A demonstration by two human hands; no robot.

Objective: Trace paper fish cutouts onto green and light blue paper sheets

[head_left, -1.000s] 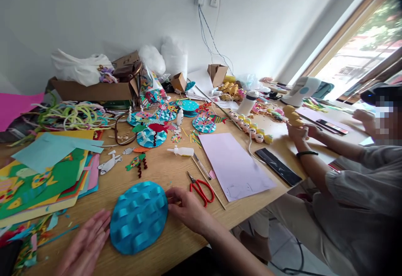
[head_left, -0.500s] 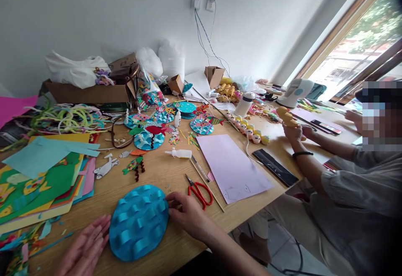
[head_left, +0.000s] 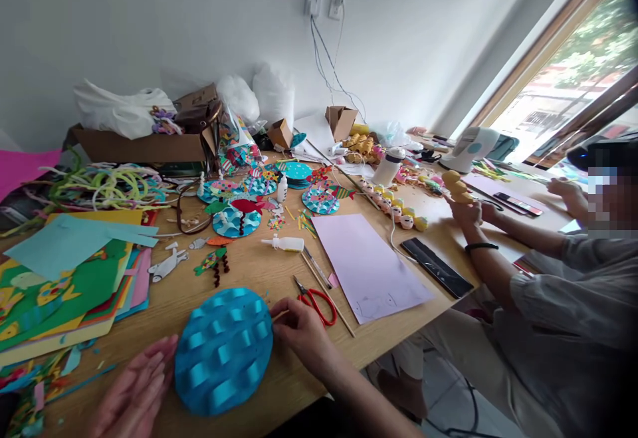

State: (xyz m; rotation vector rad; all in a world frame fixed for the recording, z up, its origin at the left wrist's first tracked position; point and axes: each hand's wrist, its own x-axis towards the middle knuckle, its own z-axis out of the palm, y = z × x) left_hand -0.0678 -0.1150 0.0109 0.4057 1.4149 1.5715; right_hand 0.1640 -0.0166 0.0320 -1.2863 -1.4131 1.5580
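Observation:
A round blue paper disc (head_left: 224,351) with raised paper loops in rows lies before me at the front of the table. At its right edge, the thumb and bent fingers of my right hand (head_left: 304,341) pinch the rim. Beside the left edge is my left hand (head_left: 137,385), fingers stretched out and the palm turned toward the disc; whether its fingertips touch the rim is hard to make out. Red-handled scissors (head_left: 319,305) lie just past my right hand, by a thin wooden stick (head_left: 343,318). A white glue bottle (head_left: 286,244) rests on its side farther back.
Coloured paper sheets (head_left: 54,278) are stacked at left, with paper scraps (head_left: 40,385) in front. Decorated blue discs (head_left: 236,224) stand behind. A lilac sheet (head_left: 369,265) and black case (head_left: 438,268) lie to the right. A co-worker's hand (head_left: 463,215) holds a yellow piece.
The blue disc has shifted slightly to the right and turned a little, my right hand moving with its edge. My left hand stays close to the left rim.

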